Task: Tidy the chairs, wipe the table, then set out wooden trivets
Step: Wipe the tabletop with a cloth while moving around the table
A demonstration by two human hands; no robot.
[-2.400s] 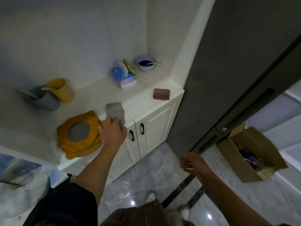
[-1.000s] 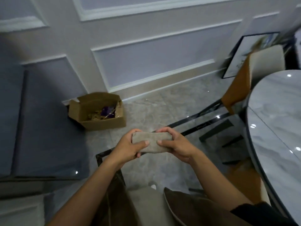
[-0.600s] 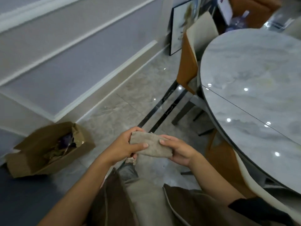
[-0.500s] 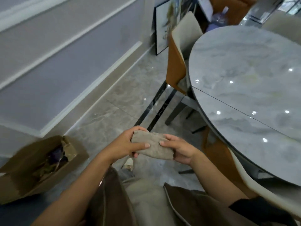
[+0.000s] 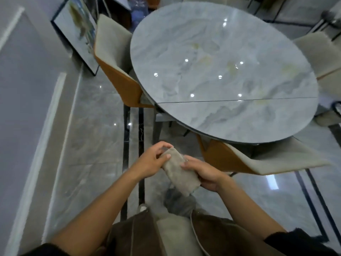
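1. Cloth (image 5: pixel 180 173): a folded grey-beige pad of towel-like fabric, held in mid-air between both hands, in front of the person's waist and short of the table (image 5: pixel 224 71).
2. Left hand (image 5: pixel 151 160) pinches the far end of the cloth, thumb on top and fingers curled round the edge. Right hand (image 5: pixel 204 172) cups the near end from below and the side, fingers (image 5: pixel 186 163) pressed on its upper face. Both hands are closed on the cloth.
3. Handling, as a judgement: it looks light, soft and limp, with a nap that should grip skin well, so slipping is unlikely. It cannot break. Left unsupported it would flop open, so it is best kept folded and held flat under one palm, fingers spread over the top, for wiping.
4. Whether it is damp or dry cannot be told.
5. Table: round, glossy, marble-patterned, with a seam across the near part. Faint yellowish marks near the middle may be veining or stains; I cannot tell which. The polished top should let the cloth glide easily.
6. Chairs: one (image 5: pixel 118 67) is tucked at the left rim, another (image 5: pixel 258 159) at the near rim, just beyond the hands.
7. Containers: none clearly in view. A bluish shape at the top edge, past the table, is too blurred to name. No trivets are visible.
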